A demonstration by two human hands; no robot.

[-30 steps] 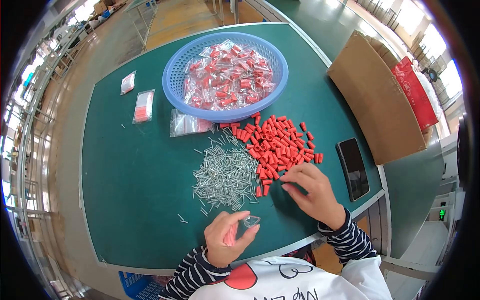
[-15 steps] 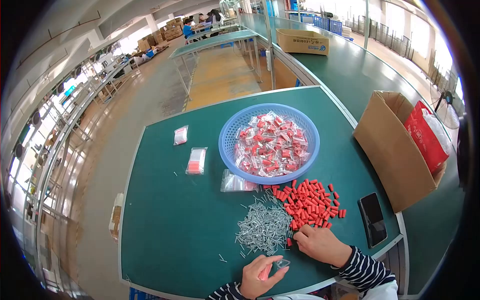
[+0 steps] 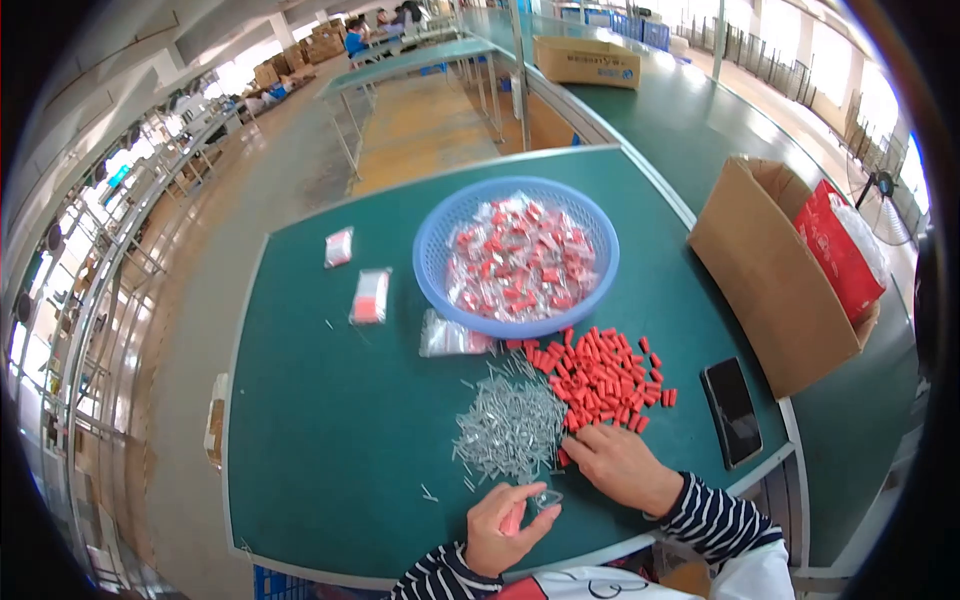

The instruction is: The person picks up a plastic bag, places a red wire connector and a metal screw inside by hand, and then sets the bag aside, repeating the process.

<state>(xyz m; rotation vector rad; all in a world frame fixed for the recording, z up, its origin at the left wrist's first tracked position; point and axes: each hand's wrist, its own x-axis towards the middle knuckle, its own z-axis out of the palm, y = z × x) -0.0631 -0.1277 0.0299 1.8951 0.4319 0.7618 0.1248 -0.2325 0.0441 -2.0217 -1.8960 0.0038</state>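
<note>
My left hand [image 3: 503, 530] is closed around a small clear plastic bag [image 3: 546, 499], whose mouth stands open between thumb and forefinger. Something pinkish-red shows in its palm. My right hand [image 3: 628, 472] rests at the near edge of a heap of red plastic caps [image 3: 604, 380], fingers curled together; what they pinch, if anything, is hidden. One single red cap [image 3: 563, 458] lies by those fingertips. Left of the caps spreads a pile of silver screws [image 3: 510, 425]. Behind both piles sits a blue plastic basket [image 3: 428, 278], full of clear bags with red pieces inside.
Flat plastic packs [image 3: 370, 297] lie left of the basket, and clear bags [image 3: 450, 336] touch its near side. A phone [image 3: 732, 412] lies at the right, near the table edge. Beyond it stands a cardboard box [image 3: 765, 285] with a red bag [image 3: 838, 250]. People sit far back.
The camera view has shifted, so the whole scene sits higher and slightly left. Both hands keep nearly the same places relative to the piles.
</note>
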